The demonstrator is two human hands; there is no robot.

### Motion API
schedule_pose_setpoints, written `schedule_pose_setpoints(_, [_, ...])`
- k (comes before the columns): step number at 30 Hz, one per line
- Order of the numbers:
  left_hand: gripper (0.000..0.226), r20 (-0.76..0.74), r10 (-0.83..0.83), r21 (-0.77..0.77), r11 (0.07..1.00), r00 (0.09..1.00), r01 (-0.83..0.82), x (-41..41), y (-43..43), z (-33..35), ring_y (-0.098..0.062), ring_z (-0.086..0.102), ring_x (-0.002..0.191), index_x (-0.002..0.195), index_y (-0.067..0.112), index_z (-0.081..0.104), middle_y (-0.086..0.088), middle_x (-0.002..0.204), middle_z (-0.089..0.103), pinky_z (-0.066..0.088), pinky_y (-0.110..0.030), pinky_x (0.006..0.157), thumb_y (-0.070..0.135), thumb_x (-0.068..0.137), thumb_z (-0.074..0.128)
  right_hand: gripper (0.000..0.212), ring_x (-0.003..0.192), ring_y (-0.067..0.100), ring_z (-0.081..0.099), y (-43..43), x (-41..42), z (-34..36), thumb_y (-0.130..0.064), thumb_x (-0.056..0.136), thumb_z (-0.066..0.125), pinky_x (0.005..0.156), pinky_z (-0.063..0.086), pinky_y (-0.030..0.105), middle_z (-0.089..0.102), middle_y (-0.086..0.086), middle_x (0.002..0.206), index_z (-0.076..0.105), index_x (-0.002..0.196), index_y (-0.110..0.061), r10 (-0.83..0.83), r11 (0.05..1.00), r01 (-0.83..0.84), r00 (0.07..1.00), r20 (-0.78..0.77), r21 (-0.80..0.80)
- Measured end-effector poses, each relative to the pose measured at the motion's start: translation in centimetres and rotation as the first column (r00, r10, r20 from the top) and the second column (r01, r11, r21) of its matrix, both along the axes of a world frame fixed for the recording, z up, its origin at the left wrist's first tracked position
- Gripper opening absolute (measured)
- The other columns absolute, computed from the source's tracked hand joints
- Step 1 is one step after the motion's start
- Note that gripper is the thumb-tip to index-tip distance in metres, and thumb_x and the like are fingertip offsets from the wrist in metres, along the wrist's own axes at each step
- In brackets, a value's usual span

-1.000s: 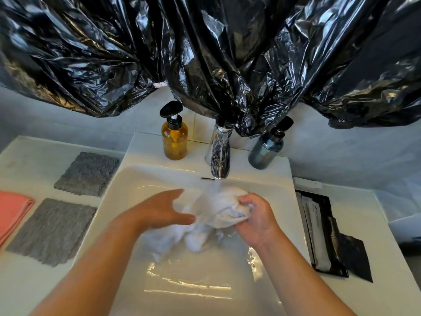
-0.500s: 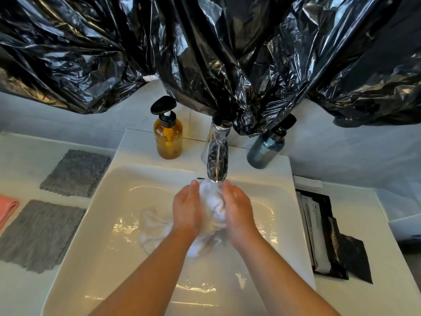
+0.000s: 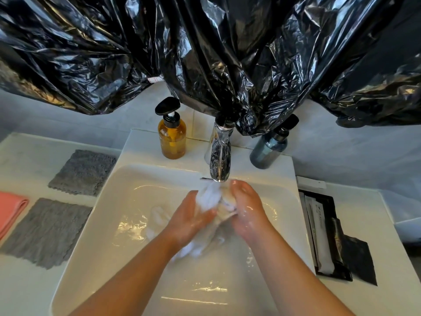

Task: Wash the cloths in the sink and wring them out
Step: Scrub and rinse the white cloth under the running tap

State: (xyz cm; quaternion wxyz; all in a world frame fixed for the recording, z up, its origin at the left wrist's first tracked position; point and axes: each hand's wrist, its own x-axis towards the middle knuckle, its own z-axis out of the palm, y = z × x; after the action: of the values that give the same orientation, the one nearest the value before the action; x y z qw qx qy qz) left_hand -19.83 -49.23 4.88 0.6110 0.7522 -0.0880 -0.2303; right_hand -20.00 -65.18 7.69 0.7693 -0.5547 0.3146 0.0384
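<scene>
A wet white cloth (image 3: 210, 197) is bunched between my two hands under the chrome tap (image 3: 219, 156), over the white sink (image 3: 127, 201). My left hand (image 3: 193, 215) presses it from the left with the fingers wrapped over the cloth. From the right, my right hand (image 3: 247, 207) presses against the cloth with its fingers fairly straight and pointing toward the tap. Part of the cloth trails down into the basin below my left hand. Water runs from the spout onto the cloth.
Two grey cloths (image 3: 84, 171) (image 3: 45, 231) and a folded pink cloth (image 3: 11, 210) lie on the counter to the left. An amber pump bottle (image 3: 172, 135) and a grey-blue bottle (image 3: 270, 149) flank the tap. A black tray (image 3: 328, 233) sits right. Black plastic sheeting (image 3: 205, 53) hangs above.
My hands have come together around the white cloth and moved up under the spout. They now rub it, the left hand lower and the right hand slightly further forward.
</scene>
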Motion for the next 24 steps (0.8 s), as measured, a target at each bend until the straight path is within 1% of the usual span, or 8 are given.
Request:
schedule_pose_setpoints(2, [0.058,-0.049,-0.039,-0.046,0.998,0.998,0.036,-0.5,0.1,0.1,0.0,0.066,0.106,0.125,0.027,0.056,0.008,0.117,0.07,0.052,-0.02,0.086,0.027,0.075,0.086,0.037,0.047,0.019,0.056,-0.4,-0.8,0.6,-0.022,0.102,0.049,0.047,0.047,0.025,0.057,0.008,0.057,0.072,0.078,-0.009,0.005,0.969,-0.01,1.0,0.023,0.245])
schedule_pose_setpoints(4, [0.042,-0.069,-0.05,0.031,0.998,0.996,0.052,-0.8,-0.5,0.7,0.007,0.068,0.084,0.107,0.026,0.067,0.006,0.097,0.074,0.05,-0.014,0.072,0.006,0.075,0.085,0.043,0.068,0.024,0.07,0.0,-1.8,0.8,-0.031,0.103,0.043,0.057,0.056,0.03,0.069,0.017,0.078,0.068,0.104,0.004,0.023,0.915,-0.016,1.0,-0.013,0.404])
schedule_pose_setpoints(7, [0.026,-0.142,0.09,0.036,0.996,0.986,-0.086,-0.8,-0.1,1.9,-0.004,0.062,0.058,0.077,0.02,0.069,0.007,0.062,0.069,0.048,-0.017,0.054,0.034,0.059,0.082,0.058,0.103,0.028,0.071,1.2,-2.9,1.4,-0.038,0.086,0.064,0.079,0.06,0.037,0.072,0.023,0.111,0.062,0.122,0.007,0.025,0.889,-0.032,0.999,0.019,0.457])
schedule_pose_setpoints(11, [0.036,0.048,0.058,0.272,0.96,0.997,-0.07,1.6,3.6,3.8,-0.006,0.063,0.075,0.083,0.026,0.068,0.013,0.077,0.07,0.051,-0.02,0.066,0.041,0.052,0.079,0.055,0.119,0.037,0.063,0.8,-2.7,2.1,-0.037,0.099,0.053,0.1,0.051,0.049,0.064,0.028,0.128,0.055,0.135,0.005,0.011,0.917,-0.008,1.0,-0.005,0.398])
schedule_pose_setpoints(15, [0.034,0.216,-0.204,0.794,0.606,0.955,-0.05,4.5,6.3,6.9,-0.021,0.06,0.091,0.101,0.026,0.056,0.004,0.095,0.062,0.05,-0.035,0.079,0.031,0.075,0.077,0.05,0.098,0.037,0.071,0.9,-1.8,3.0,-0.027,0.086,0.075,0.077,0.059,0.044,0.07,0.024,0.115,0.06,0.126,-0.001,0.139,0.956,-0.148,0.989,0.052,0.253])
schedule_pose_setpoints(19, [0.049,0.17,-0.357,0.941,0.335,0.918,-0.044,4.7,6.0,6.1,-0.026,0.061,0.11,0.125,0.03,0.054,-0.001,0.124,0.064,0.05,-0.042,0.096,0.043,0.08,0.068,0.017,0.083,0.031,0.069,1.9,-1.7,2.6,-0.002,0.093,0.064,0.07,0.054,0.039,0.069,0.014,0.099,0.062,0.102,-0.017,0.105,0.984,-0.104,0.994,0.001,0.148])
schedule_pose_setpoints(20, [0.058,0.132,-0.397,0.936,0.35,0.908,0.017,4.4,5.5,5.5,-0.027,0.058,0.12,0.132,0.031,0.053,-0.001,0.134,0.06,0.045,-0.042,0.103,0.049,0.079,0.066,0.019,0.087,0.032,0.068,1.9,-1.7,2.1,0.0,0.094,0.061,0.078,0.054,0.044,0.069,0.014,0.101,0.063,0.103,-0.017,0.07,0.984,-0.069,0.998,-0.002,0.165])
schedule_pose_setpoints(24, [0.076,0.162,-0.297,0.552,0.818,0.941,0.163,2.4,2.3,2.7,-0.022,0.048,0.132,0.136,0.023,0.057,-0.006,0.151,0.05,0.034,-0.027,0.107,0.062,0.071,0.05,0.012,0.086,0.032,0.065,2.3,-2.0,0.3,-0.009,0.091,0.06,0.087,0.052,0.047,0.071,0.013,0.091,0.071,0.092,-0.011,-0.039,0.979,0.043,0.999,-0.023,0.201])
